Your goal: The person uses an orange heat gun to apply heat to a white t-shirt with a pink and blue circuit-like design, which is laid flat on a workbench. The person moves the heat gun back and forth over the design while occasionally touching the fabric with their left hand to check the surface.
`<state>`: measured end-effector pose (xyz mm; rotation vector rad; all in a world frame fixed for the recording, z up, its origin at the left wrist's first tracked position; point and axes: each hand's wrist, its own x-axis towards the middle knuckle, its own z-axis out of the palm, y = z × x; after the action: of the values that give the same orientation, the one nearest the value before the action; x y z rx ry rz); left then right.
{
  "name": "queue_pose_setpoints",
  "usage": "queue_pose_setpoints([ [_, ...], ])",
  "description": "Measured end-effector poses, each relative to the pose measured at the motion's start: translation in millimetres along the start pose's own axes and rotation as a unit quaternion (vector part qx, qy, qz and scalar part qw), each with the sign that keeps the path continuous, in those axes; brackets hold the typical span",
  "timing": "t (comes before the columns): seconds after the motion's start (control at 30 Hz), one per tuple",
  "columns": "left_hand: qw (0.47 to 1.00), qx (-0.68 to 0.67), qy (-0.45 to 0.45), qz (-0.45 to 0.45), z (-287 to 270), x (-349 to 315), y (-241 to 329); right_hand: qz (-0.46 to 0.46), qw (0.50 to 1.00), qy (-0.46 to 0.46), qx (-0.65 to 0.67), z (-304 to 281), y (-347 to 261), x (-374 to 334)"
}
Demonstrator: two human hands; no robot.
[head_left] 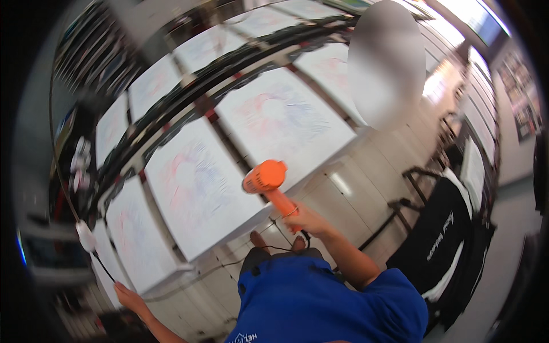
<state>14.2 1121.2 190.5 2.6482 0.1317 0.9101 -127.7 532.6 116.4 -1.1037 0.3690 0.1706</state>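
My right hand (309,220) is closed around the handle of an orange hair dryer (266,178), in front of my body. The dryer's barrel is above the near edge of the printing boards. Out to the left, the fingers of my left hand (128,298) are closed on a thin black cord (104,267). That cord runs up to a white oblong fitting (86,236), which hangs on a line from above. Nearest the dryer lie a white panel (200,191) and another white panel (286,123), both bearing faint red and blue ring-shaped prints.
More printed white panels (140,234) continue left and in a far row, past a dark rail (194,91). A cable (211,266) trails over the tiled floor (366,188). A black-and-white garment (440,234) drapes over a frame at right. A blurred oval hides part of the far right.
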Motion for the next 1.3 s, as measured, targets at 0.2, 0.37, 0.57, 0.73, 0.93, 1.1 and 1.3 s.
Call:
queue_pose_setpoints([
  [0.2, 0.991, 0.092, 0.066, -0.072, -82.3, 49.3, -118.9, 0.021, 0.993, -0.068, -0.093, 64.3, -23.7, 57.2],
  [0.37, 0.976, 0.173, 0.098, -0.088, -106.9, 87.7, -171.6, 0.037, 0.977, -0.093, -0.187, 132.5, -62.2, 116.3],
  [0.57, 0.965, 0.179, 0.105, -0.162, -98.6, 123.3, -271.8, 0.03, 0.959, -0.105, -0.263, 195.7, -109.3, 197.1],
  [0.73, 0.949, 0.194, 0.11, -0.225, -75.1, 148.1, -349.2, 0.025, 0.975, -0.051, -0.214, 229.4, -138.3, 268.7],
  [0.93, 0.927, 0.229, 0.107, -0.278, -45.6, 152.6, -422.3, 0.014, 0.969, 0.017, -0.248, 224.6, -123.6, 348.2],
  [1.1, 0.924, 0.232, 0.06, -0.297, 5.3, 132.6, -442.9, 0.033, 0.967, 0.073, -0.243, 219.7, -102.6, 382.8],
  [1.3, 0.942, 0.231, -0.027, -0.242, 90.5, 89.2, -445.0, 0.037, 0.966, 0.082, -0.242, 218.0, -100.4, 399.6],
])
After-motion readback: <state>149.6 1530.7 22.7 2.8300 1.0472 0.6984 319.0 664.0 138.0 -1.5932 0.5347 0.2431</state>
